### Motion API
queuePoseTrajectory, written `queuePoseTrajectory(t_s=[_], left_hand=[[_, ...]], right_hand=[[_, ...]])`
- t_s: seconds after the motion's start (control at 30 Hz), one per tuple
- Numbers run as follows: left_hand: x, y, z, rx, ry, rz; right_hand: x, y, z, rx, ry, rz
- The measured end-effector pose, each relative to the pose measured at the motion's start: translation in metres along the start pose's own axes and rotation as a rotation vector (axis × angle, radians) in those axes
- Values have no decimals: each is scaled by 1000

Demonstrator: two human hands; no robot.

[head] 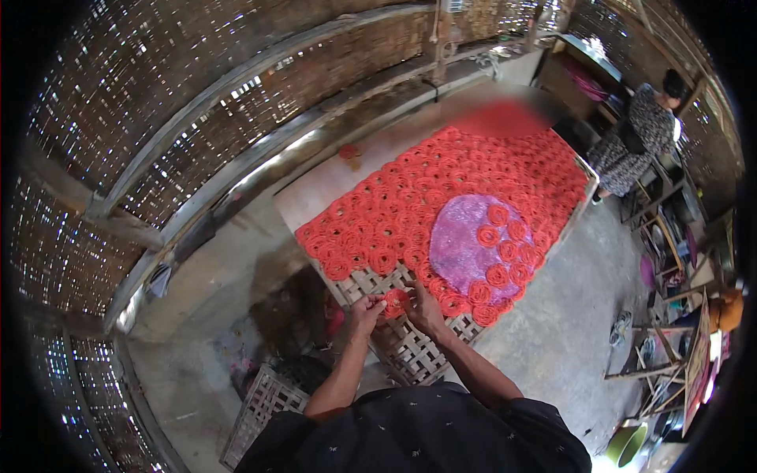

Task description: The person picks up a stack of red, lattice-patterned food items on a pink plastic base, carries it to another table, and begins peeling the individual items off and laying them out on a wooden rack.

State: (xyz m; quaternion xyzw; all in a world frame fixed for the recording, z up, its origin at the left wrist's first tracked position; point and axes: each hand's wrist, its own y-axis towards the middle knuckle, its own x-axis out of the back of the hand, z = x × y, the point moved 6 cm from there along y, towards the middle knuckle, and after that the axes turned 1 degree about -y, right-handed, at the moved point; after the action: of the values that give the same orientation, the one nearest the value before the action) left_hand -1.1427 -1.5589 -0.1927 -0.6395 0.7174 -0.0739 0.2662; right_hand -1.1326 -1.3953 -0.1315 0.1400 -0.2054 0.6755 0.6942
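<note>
A red coil of thin strands, like a raw coiled cracker, is held over the near end of a woven bamboo rack. My left hand pinches its left edge. On the opposite edge are the fingers of my right hand, partly hiding it. Beyond both hands, many similar red coils cover the rack in close rows. A round purple, shiny tray or sheet lies on top of them to the right, with several loose coils on its right side.
A person in a patterned dress stands at the far right. Another woven rack leans low at left. Wooden furniture and a green basin stand along the right. A woven bamboo wall runs along the left.
</note>
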Motion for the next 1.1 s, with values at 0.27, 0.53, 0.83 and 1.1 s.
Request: queuePoseTrajectory(t_s=[0.27, 0.53, 0.83, 1.1], left_hand=[[50, 48, -31, -278, 467, -391], [34, 53, -65, -362, 1014, -496], [29, 22, -83, -622, 1079, -480], [41, -22, -41, -450, 883, -400]], right_hand=[[-54, 51, 14, 174, -165, 49], [-65, 62, 14, 408, -399, -66], [29, 53, -23, 190, -350, -307], [193, 92, -115, -313, -822, -617]])
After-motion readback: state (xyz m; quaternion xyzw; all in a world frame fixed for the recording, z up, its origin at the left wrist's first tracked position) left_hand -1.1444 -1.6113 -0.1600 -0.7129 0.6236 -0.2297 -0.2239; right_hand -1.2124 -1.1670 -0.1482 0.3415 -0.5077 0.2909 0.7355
